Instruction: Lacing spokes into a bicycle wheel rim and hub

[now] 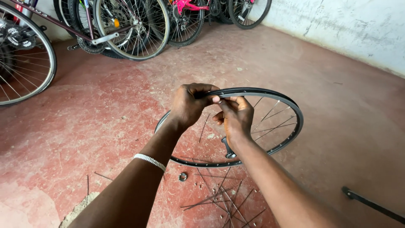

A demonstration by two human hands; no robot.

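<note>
Black bike rim (270, 93) stood tilted on the red floor (105, 122), left hand (188, 103) and right hand (236, 116) both pinched shut on its top edge, loose spokes (219, 198) lying underneath.

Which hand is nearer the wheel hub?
Right. The right hand pinches the rim just above the hub; the left hand grips the rim farther up and to the left.
</note>
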